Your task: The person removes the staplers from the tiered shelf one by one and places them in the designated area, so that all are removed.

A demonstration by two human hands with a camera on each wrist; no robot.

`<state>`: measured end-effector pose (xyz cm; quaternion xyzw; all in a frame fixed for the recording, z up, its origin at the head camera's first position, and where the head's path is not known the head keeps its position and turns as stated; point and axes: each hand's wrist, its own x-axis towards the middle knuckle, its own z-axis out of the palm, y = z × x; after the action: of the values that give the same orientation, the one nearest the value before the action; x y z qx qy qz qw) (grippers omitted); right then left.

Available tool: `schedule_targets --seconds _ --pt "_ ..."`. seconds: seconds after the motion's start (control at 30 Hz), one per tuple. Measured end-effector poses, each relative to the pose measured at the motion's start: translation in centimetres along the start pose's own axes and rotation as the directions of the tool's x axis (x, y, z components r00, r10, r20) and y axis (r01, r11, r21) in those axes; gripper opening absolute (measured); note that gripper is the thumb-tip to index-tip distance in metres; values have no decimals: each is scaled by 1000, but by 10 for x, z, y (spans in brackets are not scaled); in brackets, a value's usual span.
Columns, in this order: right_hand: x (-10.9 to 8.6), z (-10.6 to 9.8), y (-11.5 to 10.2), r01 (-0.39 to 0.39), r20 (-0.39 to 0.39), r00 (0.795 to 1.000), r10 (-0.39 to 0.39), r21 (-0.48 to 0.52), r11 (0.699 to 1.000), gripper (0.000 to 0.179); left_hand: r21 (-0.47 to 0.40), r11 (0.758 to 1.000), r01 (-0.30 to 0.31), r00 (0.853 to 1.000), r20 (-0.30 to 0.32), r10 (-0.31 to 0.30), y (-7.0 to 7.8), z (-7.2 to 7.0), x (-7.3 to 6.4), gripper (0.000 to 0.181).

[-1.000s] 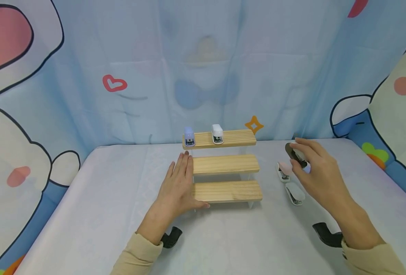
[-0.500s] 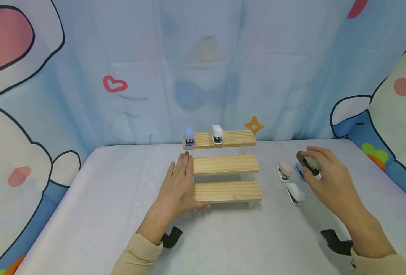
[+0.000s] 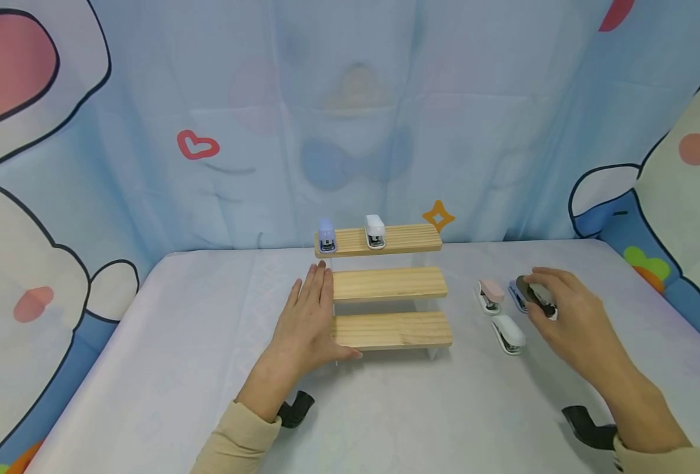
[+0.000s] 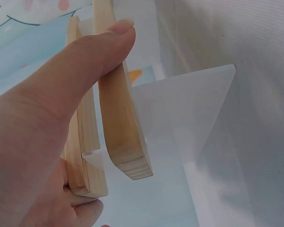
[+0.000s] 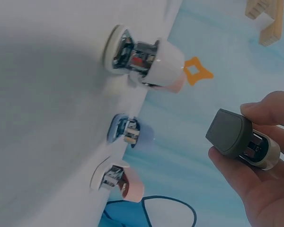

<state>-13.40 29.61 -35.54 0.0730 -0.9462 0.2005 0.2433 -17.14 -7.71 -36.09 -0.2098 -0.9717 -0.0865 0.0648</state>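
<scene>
Now dk stapler [image 3: 535, 297] further R.

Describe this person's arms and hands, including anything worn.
The left sleeve and right sleeve are beige. The left hand and right hand are bare, with no gloves or rings showing. Beside each sleeve's end, a curved black piece juts inward.

Dark grey and cream colour the held stapler [image 5: 231, 134]; other staplers [image 3: 493, 289] are pink, white, blue and lilac. Fine grain streaks the pale-yellow wooden shelves [image 3: 390, 284] — the tablecloth [image 3: 166, 375] is white, the light-blue backdrop [image 3: 237, 66] printed with a red heart [image 3: 198, 155] and an orange star [image 3: 429, 215].
</scene>
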Motion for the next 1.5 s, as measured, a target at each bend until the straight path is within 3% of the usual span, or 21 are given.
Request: schedule_targets --seconds 0.47,0.77,1.17,1.37,1.5 --pt "-11 5 24 -61 156 986 65 -32 998 40 -4 1000 -1 1000 -11 1 1 1 -1 141" --pt "-11 8 37 -109 323 938 129 -78 991 39 -3 1000 -3 1000 -16 3 1 2 -1 141" --pt "-14 15 45 -124 361 920 149 -91 988 33 -2 1000 -6 1000 -20 6 1 2 -1 142" --pt "-11 7 48 -155 436 884 169 -69 986 25 -4 1000 -3 1000 -15 3 1 0 -1 142" --pt "-10 7 49 -163 435 883 176 -66 984 27 -5 1000 -3 1000 -15 3 1 0 -1 142"
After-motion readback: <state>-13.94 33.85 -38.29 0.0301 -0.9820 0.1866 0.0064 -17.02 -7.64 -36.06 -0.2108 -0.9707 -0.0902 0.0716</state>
